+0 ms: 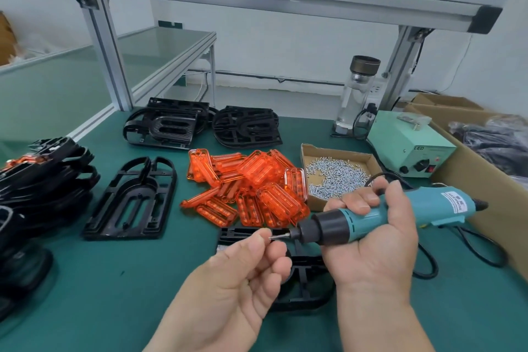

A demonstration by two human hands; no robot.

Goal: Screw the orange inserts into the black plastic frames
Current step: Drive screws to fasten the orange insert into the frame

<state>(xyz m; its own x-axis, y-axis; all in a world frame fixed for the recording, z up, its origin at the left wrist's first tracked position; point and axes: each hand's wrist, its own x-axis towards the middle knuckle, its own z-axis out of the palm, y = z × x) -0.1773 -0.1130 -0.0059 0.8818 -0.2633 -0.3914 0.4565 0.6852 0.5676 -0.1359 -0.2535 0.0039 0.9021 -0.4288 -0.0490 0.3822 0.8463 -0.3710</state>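
Assembly workshop: aluminium-framed workbench (108,46), box of screws (337,174), power supply (411,148).

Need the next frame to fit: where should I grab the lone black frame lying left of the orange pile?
Probably pinch the frame by its right long rail, coming from above on the right: it lies flat, its open slots let fingertips hook through, and the stack of frames crowds its left side.

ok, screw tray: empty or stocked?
Stocked. The cardboard screw tray holds a loose heap of silver screws over much of its floor; bare cardboard shows near its front left corner.
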